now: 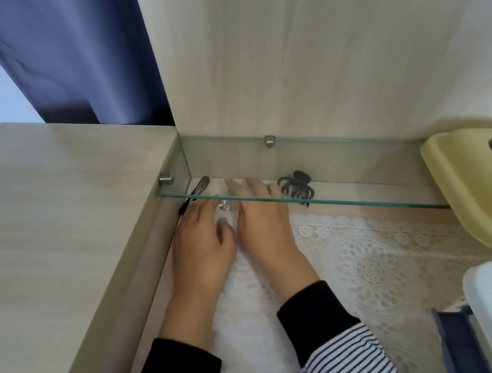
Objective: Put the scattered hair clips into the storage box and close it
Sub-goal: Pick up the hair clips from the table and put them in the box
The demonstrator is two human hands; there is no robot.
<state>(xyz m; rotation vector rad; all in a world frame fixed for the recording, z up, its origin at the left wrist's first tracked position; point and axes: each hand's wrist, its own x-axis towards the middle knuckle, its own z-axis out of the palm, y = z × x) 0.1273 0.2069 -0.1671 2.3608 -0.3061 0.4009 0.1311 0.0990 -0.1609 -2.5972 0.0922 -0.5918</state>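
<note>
Left hand (202, 248) and right hand (263, 220) lie beneath glass shelf (361, 171).

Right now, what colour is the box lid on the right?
The lid is pale yellow; the head view shows it.

This is a home, most likely a bedroom or dressing corner. A dark blue curtain (64, 53) hangs in the upper left of the frame beside pale wood-grain furniture: a cabinet top (54, 211) on the left and a tall panel (282, 40) across the upper middle. A glass shelf (362, 177) rests on small metal pegs (166, 178) in the recess between them, and a white lace cloth (373, 257) covers the surface below. Personal things lie about: a black claw clip (296, 187) and a dark snap clip (201, 187) near the back of the recess, a yellow plastic lid (473, 187) at the right edge, and a white storage box (484, 295) in the lower right corner.
</note>
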